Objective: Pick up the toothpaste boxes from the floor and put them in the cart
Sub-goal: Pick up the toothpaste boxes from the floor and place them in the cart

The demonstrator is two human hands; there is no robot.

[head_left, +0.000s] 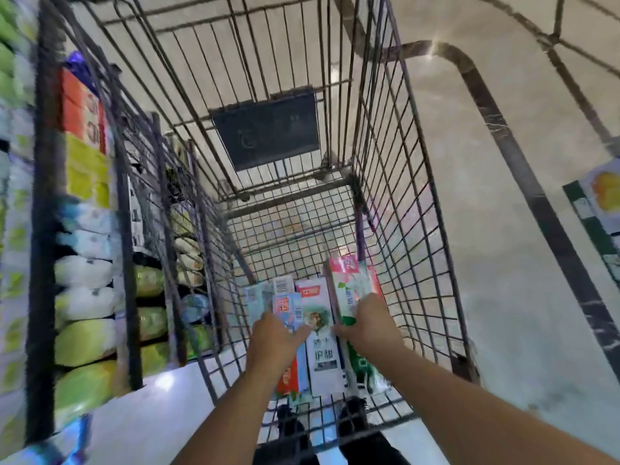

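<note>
Several toothpaste boxes are lying side by side on the wire bottom of the large grey metal shopping cart (396,182), and I am looking down into it from above. On the left, the tall dark shelf rack (43,229) is standing close to the cart wall, filled with green, yellow and white soft packages (84,340). On the right, the pale tiled floor (486,263) is showing a dark curved stripe. Inside the cart, the black plastic panel (266,130) is hanging on the far wire wall.

I am seeing both arms reaching into the basket. The green and white toothpaste box (350,290) is tilted up near the right wall, and my right hand (369,325) is gripping its near part with fingers curled around it. The white toothpaste box (317,307) is lying flat just beside it, in the middle. My left hand (276,337) is resting on the red and blue toothpaste box (288,307), with fingers bent over it; I cannot tell if they are really clamping it. Below the cart, two dark shoes (352,417) are visible through the wires.
</note>
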